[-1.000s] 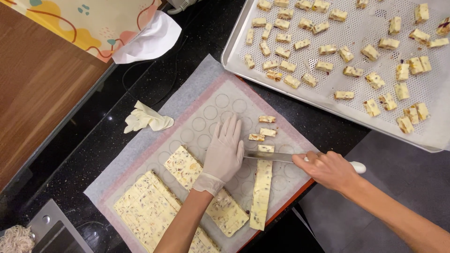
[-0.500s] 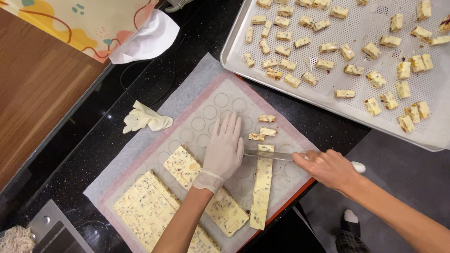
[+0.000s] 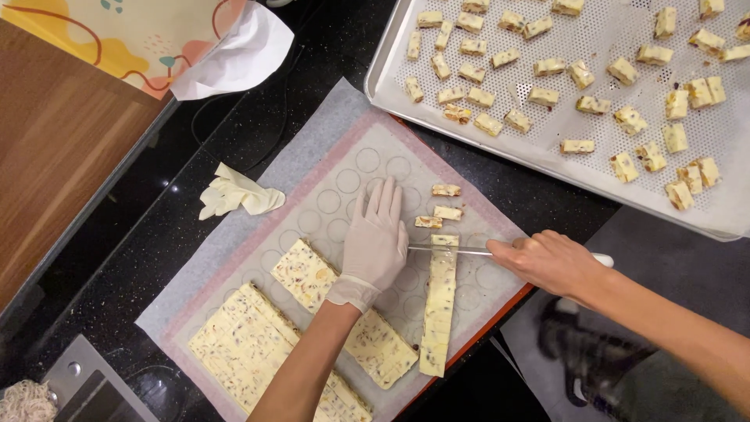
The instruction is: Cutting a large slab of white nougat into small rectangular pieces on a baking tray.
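A long strip of pale candy (image 3: pixel 439 309) with small dark and red bits in it was laid on a baking mat (image 3: pixel 344 168) marked with rings. The mat was spread on a black counter (image 3: pixel 156 234), with thin paper under it.

A knife (image 3: pixel 453 250) was held in the right hand (image 3: pixel 551 262). The fingers of that hand were wrapped tight round the white handle, and only the end of the handle could be seen past the hand. The thin blade was laid across the strip near its far end, and a small end piece was seen just past the blade.

The left hand (image 3: pixel 376 242) was dressed in a thin white glove. It was laid flat on the mat just beside the strip, with its fingers stretched out straight and close together. Nothing was held in it. The tip of the blade was pointed at this hand, and whether it was touched by the tip could not be told.

Three small cut pieces (image 3: pixel 447 190) were left on the mat just beyond the strip. Bigger slabs (image 3: pixel 306 275) of the same candy were laid on the near side of the mat, partly hidden by the left arm.

A large metal tray (image 3: pixel 383 74) with tiny holes was set to the right, and many cut pieces were spread over it. A crumpled spare glove (image 3: pixel 238 195) was left on the paper to the left of the mat
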